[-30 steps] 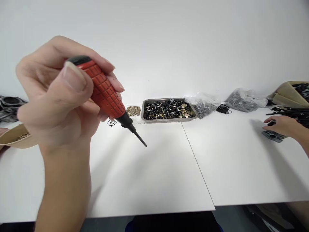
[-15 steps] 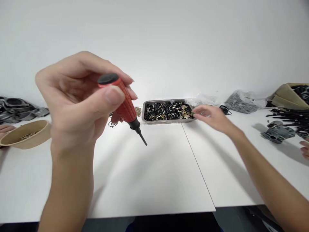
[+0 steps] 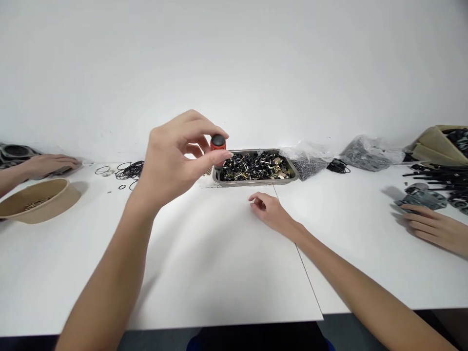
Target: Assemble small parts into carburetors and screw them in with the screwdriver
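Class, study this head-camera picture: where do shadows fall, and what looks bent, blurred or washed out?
Head view: soft light from above; the left hand holding the red screwdriver casts a faint shadow on the white table; the right hand shadows the tabletop lightly. Wide-lens distortion curves the table's far edge. The wall is bright and featureless. The metal tray stays fairly sharp.

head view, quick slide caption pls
Left hand holds a red screwdriver by the parts tray; right hand rests on the white table.
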A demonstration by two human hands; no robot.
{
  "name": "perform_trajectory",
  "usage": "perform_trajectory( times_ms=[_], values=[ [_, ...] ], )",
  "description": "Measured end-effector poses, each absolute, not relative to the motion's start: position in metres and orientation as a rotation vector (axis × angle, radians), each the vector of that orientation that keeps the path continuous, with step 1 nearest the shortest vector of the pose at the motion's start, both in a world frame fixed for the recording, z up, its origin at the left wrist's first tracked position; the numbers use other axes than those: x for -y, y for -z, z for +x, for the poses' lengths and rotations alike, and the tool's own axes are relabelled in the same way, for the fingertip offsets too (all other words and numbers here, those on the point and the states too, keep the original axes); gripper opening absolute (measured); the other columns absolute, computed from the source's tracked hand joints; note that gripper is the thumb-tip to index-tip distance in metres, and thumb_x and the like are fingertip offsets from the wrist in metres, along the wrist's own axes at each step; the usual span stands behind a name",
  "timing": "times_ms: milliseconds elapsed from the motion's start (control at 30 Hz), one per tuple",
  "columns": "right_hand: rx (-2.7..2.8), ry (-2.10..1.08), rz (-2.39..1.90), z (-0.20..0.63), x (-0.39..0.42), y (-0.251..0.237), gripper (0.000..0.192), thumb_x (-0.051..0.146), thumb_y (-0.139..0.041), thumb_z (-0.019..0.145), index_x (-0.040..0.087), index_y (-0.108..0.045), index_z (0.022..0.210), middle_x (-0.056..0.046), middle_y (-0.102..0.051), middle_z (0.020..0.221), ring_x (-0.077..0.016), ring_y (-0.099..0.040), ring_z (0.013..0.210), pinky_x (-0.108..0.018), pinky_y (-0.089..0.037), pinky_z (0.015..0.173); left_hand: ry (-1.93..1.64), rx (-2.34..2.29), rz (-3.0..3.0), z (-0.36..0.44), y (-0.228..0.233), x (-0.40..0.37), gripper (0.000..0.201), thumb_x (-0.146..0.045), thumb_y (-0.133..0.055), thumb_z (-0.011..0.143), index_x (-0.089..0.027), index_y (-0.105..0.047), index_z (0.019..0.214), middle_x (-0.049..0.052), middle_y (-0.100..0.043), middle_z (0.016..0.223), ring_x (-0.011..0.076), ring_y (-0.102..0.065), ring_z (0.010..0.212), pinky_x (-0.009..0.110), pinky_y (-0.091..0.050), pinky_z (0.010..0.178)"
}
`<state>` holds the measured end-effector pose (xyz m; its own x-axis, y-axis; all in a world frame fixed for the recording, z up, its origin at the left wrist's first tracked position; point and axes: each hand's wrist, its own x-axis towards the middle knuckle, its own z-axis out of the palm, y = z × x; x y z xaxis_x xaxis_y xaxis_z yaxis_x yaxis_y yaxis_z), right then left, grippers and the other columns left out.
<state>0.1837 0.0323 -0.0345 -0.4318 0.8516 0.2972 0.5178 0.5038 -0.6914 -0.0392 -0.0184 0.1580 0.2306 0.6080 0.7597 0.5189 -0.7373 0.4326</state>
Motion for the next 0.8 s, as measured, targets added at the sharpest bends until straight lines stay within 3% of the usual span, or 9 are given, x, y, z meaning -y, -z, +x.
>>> perform_trajectory(
  times_ms=[167, 800],
  values=[
    [2.154, -0.668, -1.092, 0.183, -0.033, 0.033, 0.015, 0.018, -0.050, 0.087, 0.019, -0.062, 0.097, -0.004, -0.061, 0.087, -0.0161, -0.055, 0.077, -0.031, -0.045, 0.073, -1.443, -1.309, 2.530, -0.039, -0.139, -0.005, 0.015, -0.016, -0.067, 0.080, -0.024, -0.069, 0.092, 0.002, -0.063, 0.096, 0.0134, -0.065, 0.082, 0.031, -0.063, 0.072],
    [2.263, -0.587, -0.997, 0.183, -0.032, 0.034, 0.015, 0.008, -0.049, 0.083, 0.019, -0.059, 0.087, -0.005, -0.060, 0.089, -0.0173, -0.054, 0.080, -0.032, -0.045, 0.075, -1.258, -1.433, 2.584, -0.047, -0.085, -0.057, 0.015, -0.020, -0.060, 0.083, -0.018, -0.070, 0.094, 0.006, -0.064, 0.097, 0.0145, -0.062, 0.082, 0.028, -0.056, 0.067]
  ],
)
